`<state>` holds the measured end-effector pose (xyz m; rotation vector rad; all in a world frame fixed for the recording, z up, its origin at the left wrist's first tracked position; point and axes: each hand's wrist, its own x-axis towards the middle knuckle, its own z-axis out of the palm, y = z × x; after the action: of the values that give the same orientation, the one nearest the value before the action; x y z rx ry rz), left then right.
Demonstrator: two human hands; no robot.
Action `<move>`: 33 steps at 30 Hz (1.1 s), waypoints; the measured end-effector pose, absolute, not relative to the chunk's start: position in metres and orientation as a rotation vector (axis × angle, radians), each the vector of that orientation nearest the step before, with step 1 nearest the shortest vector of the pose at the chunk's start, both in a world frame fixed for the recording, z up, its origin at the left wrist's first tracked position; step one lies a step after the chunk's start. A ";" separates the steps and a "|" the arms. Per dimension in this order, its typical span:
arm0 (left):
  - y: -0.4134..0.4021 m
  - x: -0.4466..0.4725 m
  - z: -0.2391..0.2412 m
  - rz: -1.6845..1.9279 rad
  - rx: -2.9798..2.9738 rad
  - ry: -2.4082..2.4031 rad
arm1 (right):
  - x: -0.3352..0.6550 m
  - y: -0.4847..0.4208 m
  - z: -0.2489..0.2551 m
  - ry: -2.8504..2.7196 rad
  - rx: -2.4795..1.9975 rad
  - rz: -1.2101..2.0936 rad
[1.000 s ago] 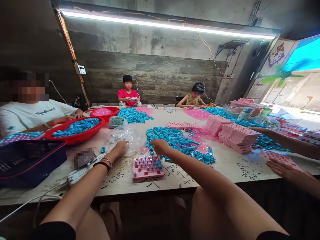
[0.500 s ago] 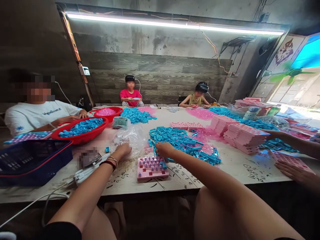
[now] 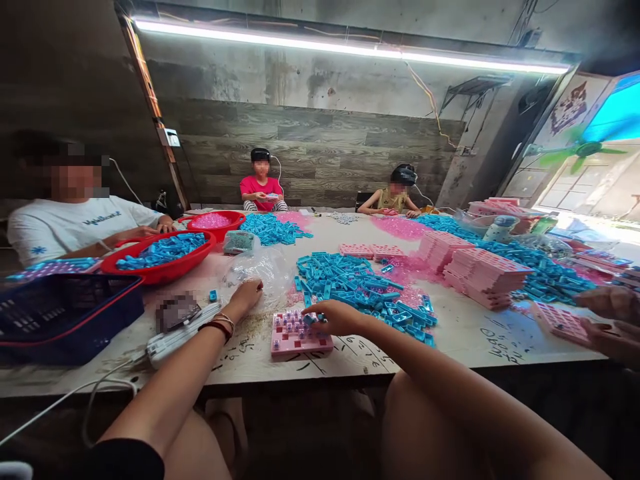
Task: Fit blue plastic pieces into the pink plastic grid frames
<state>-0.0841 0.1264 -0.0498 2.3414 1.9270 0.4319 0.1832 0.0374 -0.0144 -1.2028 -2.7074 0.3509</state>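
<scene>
A pink grid tray [image 3: 300, 345] lies flat before me, with small clear pieces in many of its squares and red squares showing between them. Over its far right part, my right hand [image 3: 340, 317] has its fingers closed around a small blue plastic piece [image 3: 312, 319], partly hidden by the fingertips. My left hand [image 3: 247, 297] rests at the near side of a clear plastic bag [image 3: 273, 270]. Its fingers are curled in, and what they hold, if anything, is hidden. Just beyond the tray spreads a heap of blue plastic pieces [image 3: 345, 280].
Left of me are a dark blue basket [image 3: 70, 313], a red basin [image 3: 200, 257] of blue pieces and a white power strip [image 3: 185, 333]. Stacked pink trays [image 3: 487, 273] stand to the right, near another person's hands [image 3: 613, 320]. More people sit around the table.
My right hand has moved from the edge of the blue heap onto the pink tray. My left hand stays by the bag. The co-worker's hands at right have lifted from their tray.
</scene>
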 end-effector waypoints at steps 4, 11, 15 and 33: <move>0.108 -0.076 -0.036 0.485 2.368 1.853 | 0.187 0.035 -0.016 -2.599 -1.239 0.347; 0.050 -0.065 -0.018 0.575 2.249 1.446 | 0.180 0.030 -0.019 -2.487 -1.229 0.251; 0.035 -0.051 -0.022 0.484 2.273 1.384 | 0.178 0.029 -0.020 -2.487 -1.215 0.255; 0.032 -0.041 -0.029 0.304 2.618 1.344 | 0.177 0.025 -0.023 -2.448 -1.263 0.263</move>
<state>-0.0409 0.0318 -0.0285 2.6184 1.3438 0.3042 0.1772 0.0253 -0.0230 -1.2631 -2.4481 0.2631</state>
